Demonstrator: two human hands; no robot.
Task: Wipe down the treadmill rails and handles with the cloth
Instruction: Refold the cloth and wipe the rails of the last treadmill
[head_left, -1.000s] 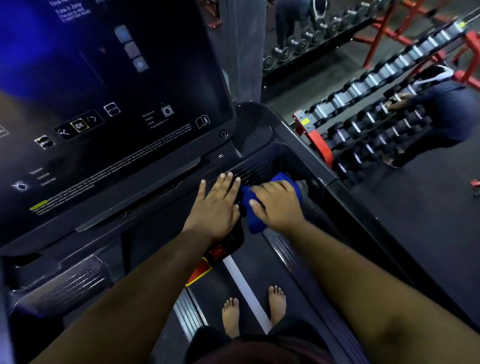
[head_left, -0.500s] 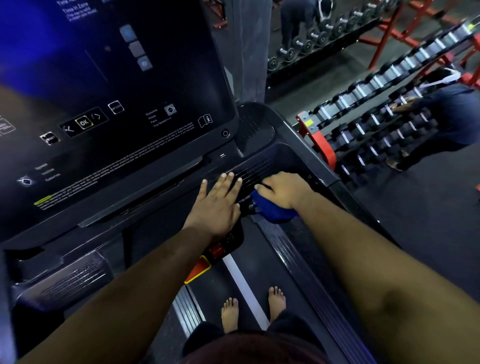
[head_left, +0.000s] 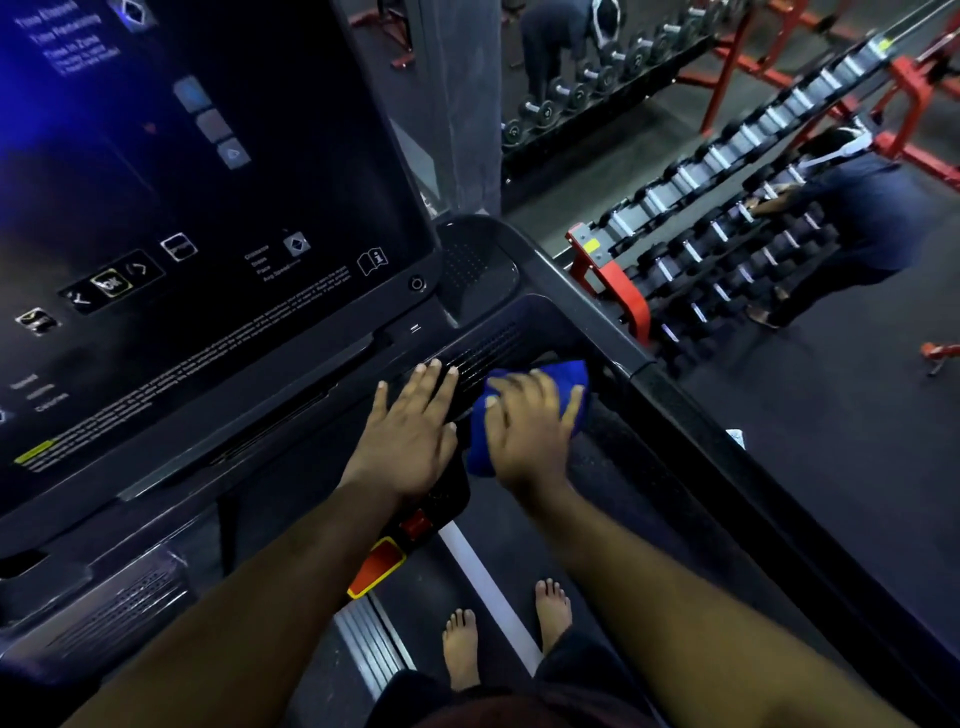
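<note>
Below the dark treadmill console (head_left: 208, 218), the grey rail (head_left: 691, 410) runs along the right side. Left hand (head_left: 408, 436) lies flat, fingers straight, beside it. Right hand (head_left: 530, 426) presses the blue cloth (head_left: 563, 375) onto a handle, fingers spread.

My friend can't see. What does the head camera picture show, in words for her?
A person standing barefoot on a treadmill presses a blue cloth onto the bar below the console with the right hand, while the left hand rests flat beside it. To the right, dumbbell racks fill the gym floor.
</note>
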